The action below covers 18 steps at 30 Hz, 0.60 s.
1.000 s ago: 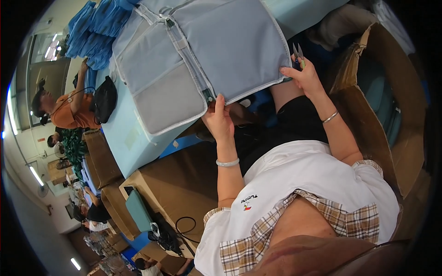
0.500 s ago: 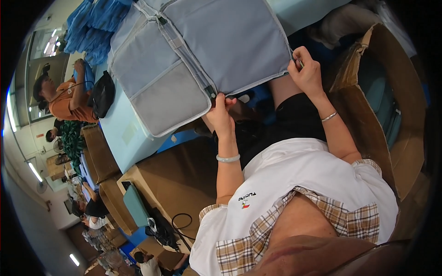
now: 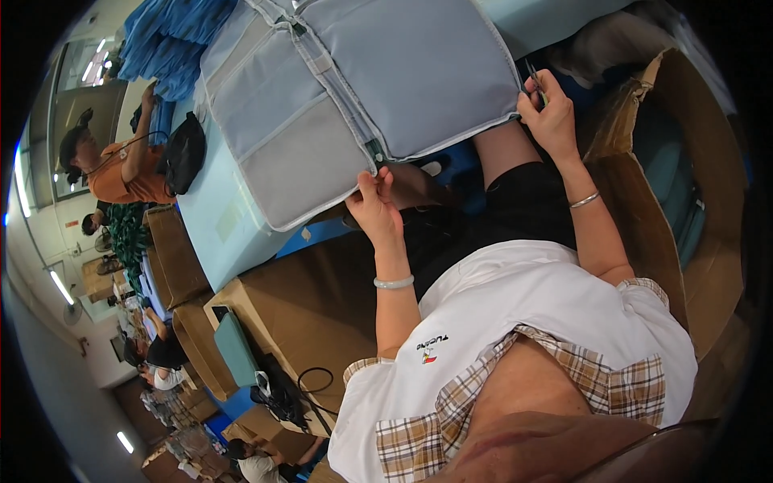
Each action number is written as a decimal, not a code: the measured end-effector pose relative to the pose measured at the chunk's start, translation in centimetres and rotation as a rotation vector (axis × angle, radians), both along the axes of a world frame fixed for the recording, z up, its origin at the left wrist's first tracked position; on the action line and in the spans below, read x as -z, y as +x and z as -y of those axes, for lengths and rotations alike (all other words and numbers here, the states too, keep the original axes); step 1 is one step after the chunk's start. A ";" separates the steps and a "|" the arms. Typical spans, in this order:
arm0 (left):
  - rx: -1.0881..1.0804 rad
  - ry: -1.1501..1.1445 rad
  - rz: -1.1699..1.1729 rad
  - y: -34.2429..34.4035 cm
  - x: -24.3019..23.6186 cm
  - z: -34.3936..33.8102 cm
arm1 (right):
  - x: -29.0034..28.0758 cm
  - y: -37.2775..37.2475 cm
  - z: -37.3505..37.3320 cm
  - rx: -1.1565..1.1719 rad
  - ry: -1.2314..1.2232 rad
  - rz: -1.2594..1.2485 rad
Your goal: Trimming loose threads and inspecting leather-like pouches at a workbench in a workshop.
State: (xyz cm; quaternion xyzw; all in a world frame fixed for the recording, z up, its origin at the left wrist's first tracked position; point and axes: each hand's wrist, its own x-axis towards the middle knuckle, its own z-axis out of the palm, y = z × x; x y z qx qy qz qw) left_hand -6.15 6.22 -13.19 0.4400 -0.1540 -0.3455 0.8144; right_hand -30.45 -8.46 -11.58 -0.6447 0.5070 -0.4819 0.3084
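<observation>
A large grey padded fabric piece (image 3: 362, 88) with seams and a zip lies over the edge of a pale blue table (image 3: 213, 221). My left hand (image 3: 374, 205) pinches its near edge at the zip seam. My right hand (image 3: 547, 113) grips the fabric's right corner together with a small pair of metal snips (image 3: 535, 80). A pale bangle sits on my left wrist and a thin silver one on my right.
Open cardboard boxes stand at my right (image 3: 684, 185) and below the table (image 3: 298, 298). A stack of blue fabric (image 3: 173, 32) lies at the table's far end. A person in an orange top (image 3: 121, 165) works at the left beside a black bag (image 3: 183, 153).
The grey fabric piece has shifted up and across the table. My right hand has moved up along its corner, and my left hand has followed the edge.
</observation>
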 end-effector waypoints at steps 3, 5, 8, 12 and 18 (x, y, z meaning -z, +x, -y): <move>-0.056 0.138 0.016 0.1 -0.2 0.6 | -0.1 -0.1 0.1 0.005 0.012 0.008; -0.086 0.259 0.024 -0.2 -1.3 0.9 | -0.2 0.0 0.1 0.006 0.020 -0.001; -0.060 0.322 -0.059 0.1 -2.2 0.8 | -0.3 0.0 0.0 0.013 -0.001 0.024; 0.038 0.221 -0.381 1.8 -2.9 0.0 | -1.1 -0.1 -0.1 0.025 0.002 0.004; 0.089 0.165 -0.387 3.2 -4.1 -2.8 | -1.3 -0.5 0.2 0.037 -0.027 0.014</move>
